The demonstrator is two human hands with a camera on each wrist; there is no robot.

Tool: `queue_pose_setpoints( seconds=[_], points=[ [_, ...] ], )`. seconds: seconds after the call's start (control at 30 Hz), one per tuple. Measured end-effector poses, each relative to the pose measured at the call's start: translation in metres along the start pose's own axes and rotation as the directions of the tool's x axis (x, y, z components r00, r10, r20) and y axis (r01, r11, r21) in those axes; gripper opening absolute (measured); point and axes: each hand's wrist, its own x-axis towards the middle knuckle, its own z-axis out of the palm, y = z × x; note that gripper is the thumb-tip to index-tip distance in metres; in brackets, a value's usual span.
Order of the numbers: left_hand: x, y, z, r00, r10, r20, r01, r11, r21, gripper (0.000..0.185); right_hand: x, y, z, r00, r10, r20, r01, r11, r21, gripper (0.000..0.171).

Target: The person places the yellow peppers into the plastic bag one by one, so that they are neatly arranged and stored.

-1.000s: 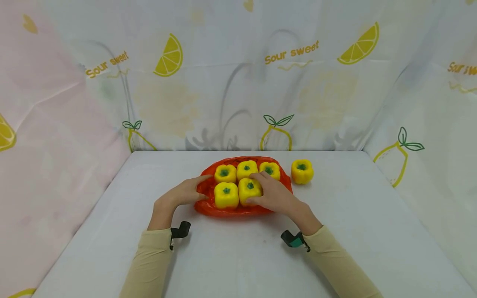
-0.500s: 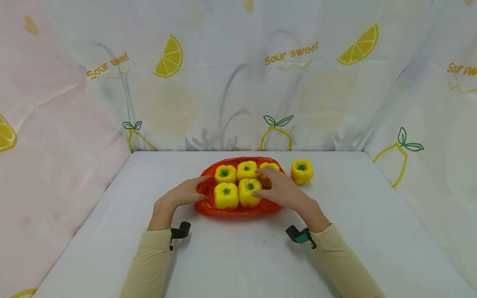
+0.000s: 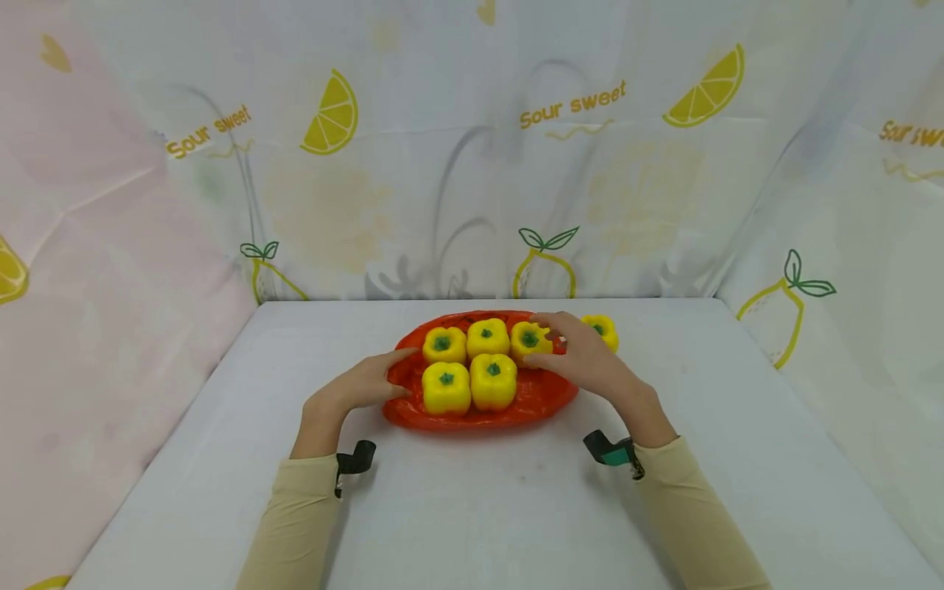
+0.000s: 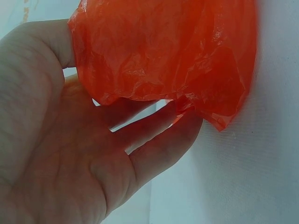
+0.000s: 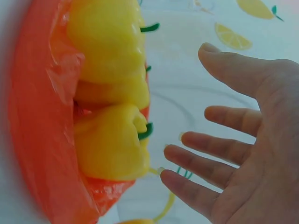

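Note:
Several yellow bell peppers with green stems sit in a red plastic bag (image 3: 542,406) in the head view, two in front, such as the front right bell pepper (image 3: 493,383), and three behind. My left hand (image 3: 354,383) holds the bag's left end; in the left wrist view, the thumb goes behind the red film (image 4: 154,51) and the fingers lie along its other side. My right hand (image 3: 593,360) hovers over the bag's right end, near the back right bell pepper (image 3: 529,344). The right wrist view shows its fingers (image 5: 201,165) spread and holding nothing.
One more yellow bell pepper (image 3: 605,328) stands on the white table (image 3: 472,508) right of the bag, partly behind my right hand. A lemon-print cloth (image 3: 442,164) hangs at the back and sides.
My right hand has let go of the front right bell pepper and moved right and back, past the back right pepper. My left hand stays at the bag's left end.

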Motion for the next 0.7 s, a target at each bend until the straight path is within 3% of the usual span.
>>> queue_pose_setpoints(
  seconds=[0.27, 0.7],
  points=[
    [0.002, -0.001, 0.002, 1.000, 0.002, 0.005, -0.002, 1.000, 0.009, 0.070, 0.002, 0.024, -0.019, 0.994, -0.024, -0.109, 0.022, 1.000, -0.014, 0.063],
    [0.002, 0.001, 0.002, 1.000, 0.017, 0.004, -0.017, 1.000, 0.026, 0.069, 0.000, 0.058, -0.038, 0.979, 0.092, -0.180, -0.099, 0.995, -0.030, 0.062]
  ],
)
